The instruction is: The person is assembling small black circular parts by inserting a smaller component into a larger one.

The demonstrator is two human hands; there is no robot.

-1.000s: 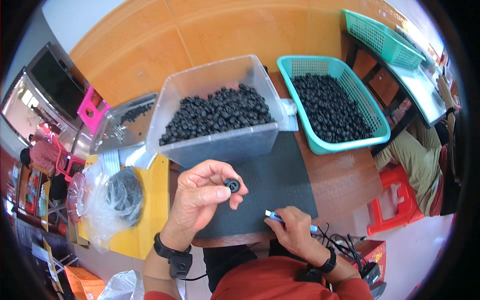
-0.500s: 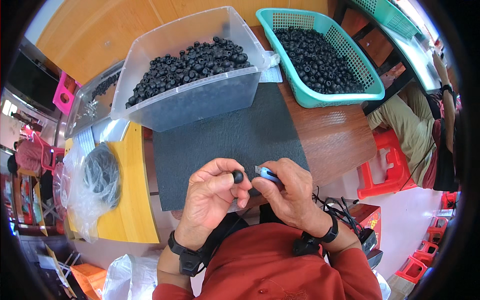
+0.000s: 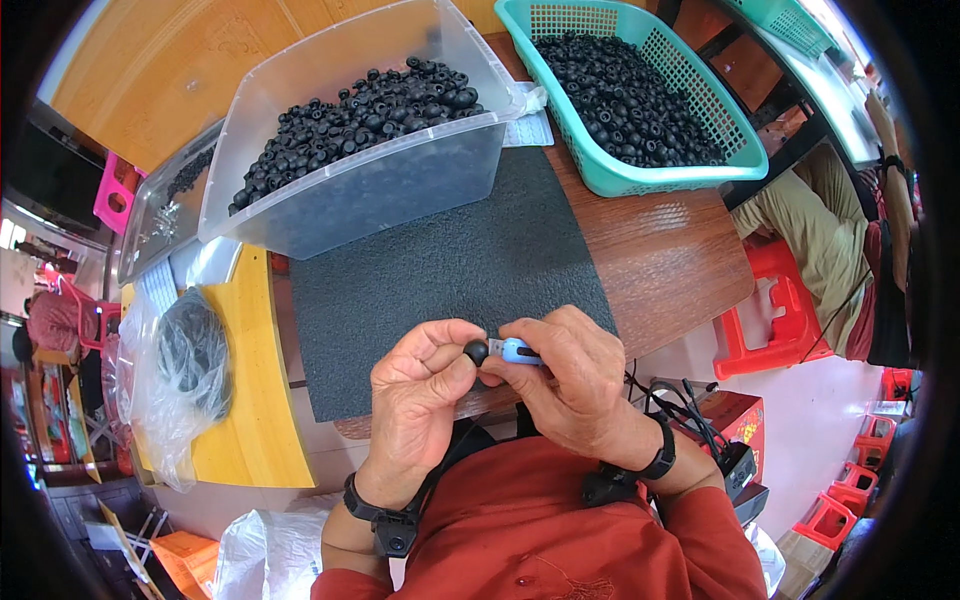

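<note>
My left hand [image 3: 420, 395] pinches a small round black part [image 3: 476, 351] between thumb and fingers, close to my chest. My right hand [image 3: 570, 375] grips a small blue tool [image 3: 520, 351], and its tip touches the black part. Both hands meet over the near edge of a dark grey mat [image 3: 450, 270]. Beyond the mat stands a clear plastic bin [image 3: 350, 190] heaped with the same black parts. A teal basket [image 3: 735, 165] at the far right holds many more of them.
A brown table [image 3: 660, 260] carries the mat and the containers. To the left is a yellow surface [image 3: 250, 400] with a clear bag of dark material [image 3: 190, 355]. A red stool [image 3: 765, 320] and a seated person [image 3: 830, 240] are at the right. Cables and a box [image 3: 700, 410] lie below.
My hands have drawn together near my chest. The blue tool, held apart a second ago, now touches the black part. The view has tilted down, so the bins sit higher.
</note>
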